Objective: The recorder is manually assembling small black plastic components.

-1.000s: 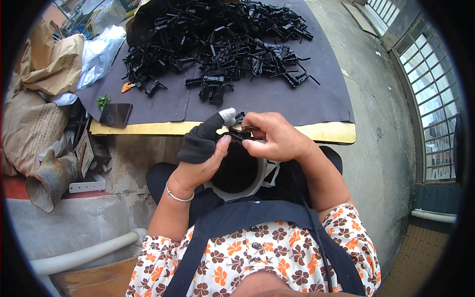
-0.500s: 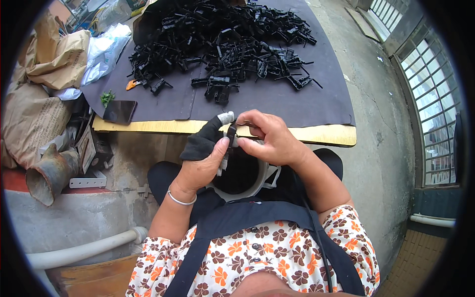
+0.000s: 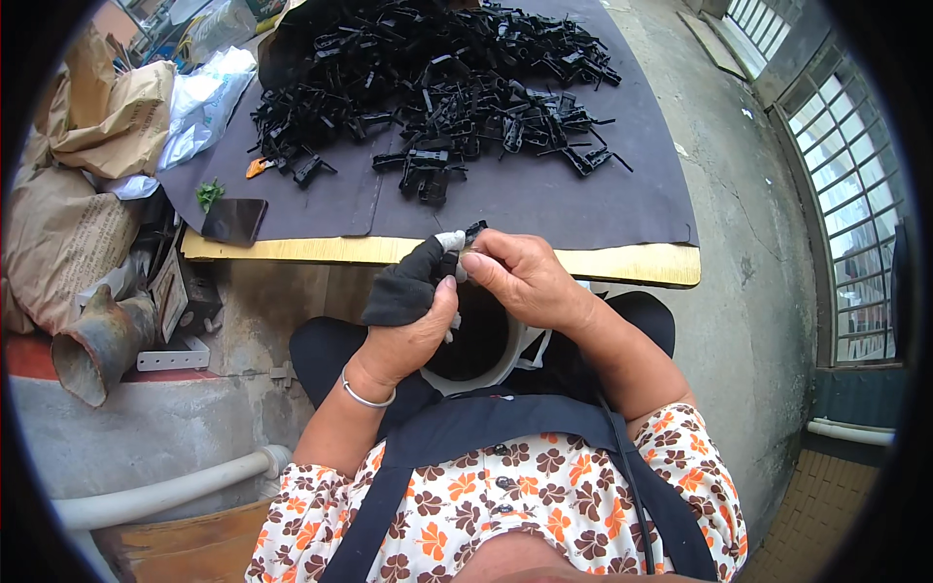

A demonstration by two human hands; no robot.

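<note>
Both my hands meet over the near edge of the table, above a bucket. My left hand (image 3: pixel 413 299), partly covered by a black glove with pale fingertip wraps, is closed on a small black plastic part (image 3: pixel 474 231). Bare and closed, my right hand (image 3: pixel 525 279) pinches the same part from the other side, thumb against it. Most of the part is hidden by my fingers; its dark upper end sticks out above them. Below, the white-rimmed bucket (image 3: pixel 509 361) sits between my knees with a dark inside. Across the table lies a large heap of similar black plastic parts (image 3: pixel 428 97).
The table (image 3: pixel 593 209) has a dark cover and a yellow front edge (image 3: pixel 641 264). On its left lie a phone (image 3: pixel 235 222), a green sprig (image 3: pixel 209 195) and an orange item (image 3: pixel 257 167). Paper bags (image 3: pixel 73 219) and a white plastic bag (image 3: pixel 206 109) crowd the left side.
My right hand has shifted slightly down, its fingers curling closer around the part. The part's upper end now shows above my fingertips. My left hand has moved slightly right and down.
</note>
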